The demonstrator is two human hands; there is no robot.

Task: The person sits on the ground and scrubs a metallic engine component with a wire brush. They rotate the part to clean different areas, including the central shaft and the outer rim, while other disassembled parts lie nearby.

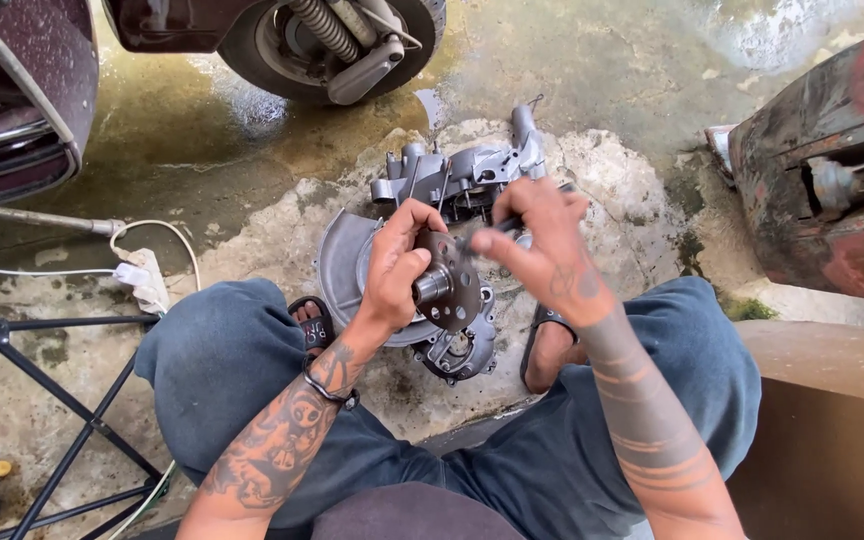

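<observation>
A seated person's left hand [397, 270] grips a dark round metal plate [449, 282] with a short shaft at its centre, fingers curled over the top edge and thumb pressed against its face. The right hand [537, 240] is closed in a pinch around a thin dark tool [492, 228], its tip meeting the plate's upper edge; what kind of tool it is cannot be made out. The plate is held just above a grey engine casing [452, 180] that lies on the wet, stained concrete floor [612, 70] between the person's sandalled feet. A round metal cover [342, 265] forms the casing's near left side, partly hidden behind the left hand. Both forearms are tattooed, and a dark band [327, 385] circles the left wrist. The knees, in blue trousers [222, 350], frame the work. A scooter wheel [337, 40] stands beyond the casing. A white cable [147, 265] trails on the left, near a black folding frame [62, 420]. A rusted body panel [822, 170] sits at right.
</observation>
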